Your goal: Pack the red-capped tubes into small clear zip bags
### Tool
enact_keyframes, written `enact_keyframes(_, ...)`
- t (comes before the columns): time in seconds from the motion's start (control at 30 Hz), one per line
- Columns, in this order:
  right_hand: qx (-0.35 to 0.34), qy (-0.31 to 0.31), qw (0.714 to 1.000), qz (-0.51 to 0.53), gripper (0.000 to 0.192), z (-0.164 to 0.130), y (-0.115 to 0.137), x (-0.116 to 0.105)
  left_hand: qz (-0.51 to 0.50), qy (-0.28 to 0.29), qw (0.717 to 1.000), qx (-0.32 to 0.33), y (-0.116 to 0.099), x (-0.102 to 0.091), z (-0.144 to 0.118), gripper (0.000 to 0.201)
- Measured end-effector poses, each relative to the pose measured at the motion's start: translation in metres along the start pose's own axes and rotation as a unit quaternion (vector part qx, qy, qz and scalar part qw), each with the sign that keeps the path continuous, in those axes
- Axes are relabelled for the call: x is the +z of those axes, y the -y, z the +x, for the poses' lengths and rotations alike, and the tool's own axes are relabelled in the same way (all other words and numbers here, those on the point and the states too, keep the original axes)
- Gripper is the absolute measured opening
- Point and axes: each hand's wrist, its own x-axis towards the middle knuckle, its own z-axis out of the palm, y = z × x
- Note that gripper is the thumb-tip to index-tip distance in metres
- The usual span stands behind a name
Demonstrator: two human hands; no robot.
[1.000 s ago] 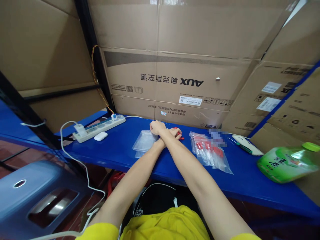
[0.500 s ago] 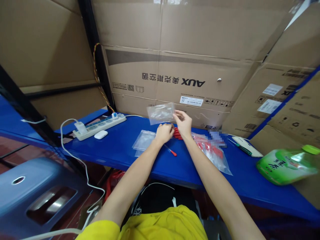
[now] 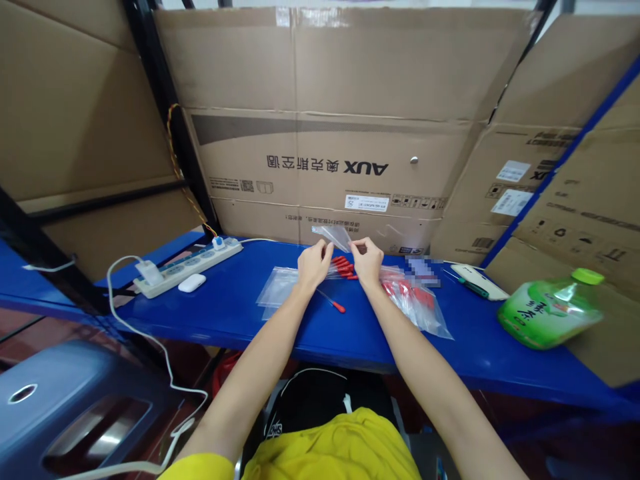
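In front of the cardboard, my right hand [image 3: 367, 261] pinches a small clear plastic bag [image 3: 339, 236] by its edge. My left hand [image 3: 315, 261] is closed too, its fingertips at the near side of the same bag. Between and behind my hands lies a bunch of red-ended thin sticks [image 3: 343, 267] on the blue table. One single red-tipped stick [image 3: 339, 307] lies nearer to me, by my left wrist. Flat clear bags [image 3: 277, 288] rest left of my left hand. Right of my right forearm are clear bags with red pieces inside [image 3: 417, 303].
A white power strip [image 3: 193, 265] with plugs and a white case [image 3: 192, 283] sit at the left. A green-handled tool [image 3: 473, 287] lies by a pale flat object. A green bottle [image 3: 550, 310] is at the right. Cardboard [image 3: 320, 80] walls the back.
The bag has come lower and tilted, its flat face turned away. My left hand has risen from the red-ended sticks to the bag. The whole view has shifted.
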Motion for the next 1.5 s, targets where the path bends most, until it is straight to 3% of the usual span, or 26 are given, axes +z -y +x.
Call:
enact_keyframes(0.1,-0.04,0.044,0.998,-0.016,0.017,-0.006,0.002,0.004,-0.037,0.02,0.999,0.029,-0.005,-0.001,-0.002,0.031)
enact_keyframes(0.23,-0.068,0.068,0.994,-0.046,0.017,-0.014,0.008,0.011,-0.053,0.005,0.998,0.014,-0.004,0.0,-0.001,0.026)
enact_keyframes(0.43,-0.035,0.122,0.991,-0.031,0.017,-0.02,0.015,0.013,-0.083,-0.016,0.996,0.037,0.005,0.005,0.003,0.015)
enact_keyframes(0.63,-0.011,0.174,0.982,0.074,0.022,-0.017,0.017,0.015,-0.112,-0.018,0.993,0.04,0.006,0.006,0.004,0.014)
enact_keyframes(0.8,0.013,0.15,0.987,0.045,0.018,-0.015,0.016,0.014,-0.07,0.006,0.997,0.027,0.006,0.006,0.005,0.019)
enact_keyframes(1.17,0.012,0.131,0.99,-0.058,0.011,-0.015,0.012,0.012,0.015,0.049,0.996,0.075,0.009,0.009,0.002,0.026)
enact_keyframes(1.4,0.055,0.042,0.994,-0.086,0.009,-0.005,0.004,0.002,0.026,0.034,0.996,0.08,0.003,0.005,0.001,0.026)
enact_keyframes(1.5,0.049,0.044,0.993,-0.101,0.007,-0.004,0.002,-0.002,0.006,0.023,0.997,0.079,0.0,0.004,0.0,0.024)
